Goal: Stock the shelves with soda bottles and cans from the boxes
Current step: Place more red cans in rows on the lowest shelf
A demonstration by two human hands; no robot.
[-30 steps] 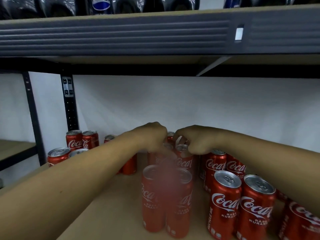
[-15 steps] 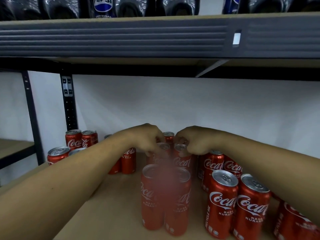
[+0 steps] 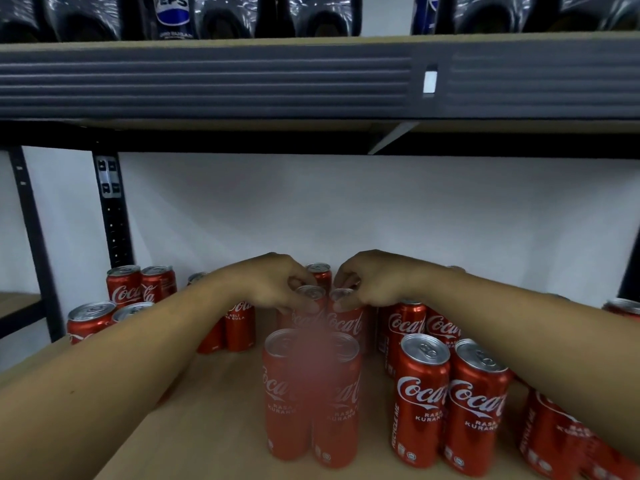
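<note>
Both my arms reach onto a wooden shelf (image 3: pixel 214 427) stocked with red Coca-Cola cans. My left hand (image 3: pixel 277 285) grips the top of one upright can (image 3: pixel 308 310) with curled fingers. Right beside it, my right hand (image 3: pixel 370 282) grips the rim of a second upright can (image 3: pixel 346 317). The two cans stand side by side, touching. One more can (image 3: pixel 319 271) stands just behind them. Two cans (image 3: pixel 311 396) stand in front, nearer to me, partly blurred.
More Coca-Cola cans stand at the left (image 3: pixel 124 289) and at the right (image 3: pixel 450 400) of the shelf. An upper shelf beam (image 3: pixel 242 77) hangs overhead, carrying Pepsi bottles (image 3: pixel 173 12). A black upright post (image 3: pixel 110 209) stands at the back left. A white wall lies behind.
Both hands with their cans have drawn slightly toward me and lowered; the can tops now show under the fingers. The view has shifted a little.
</note>
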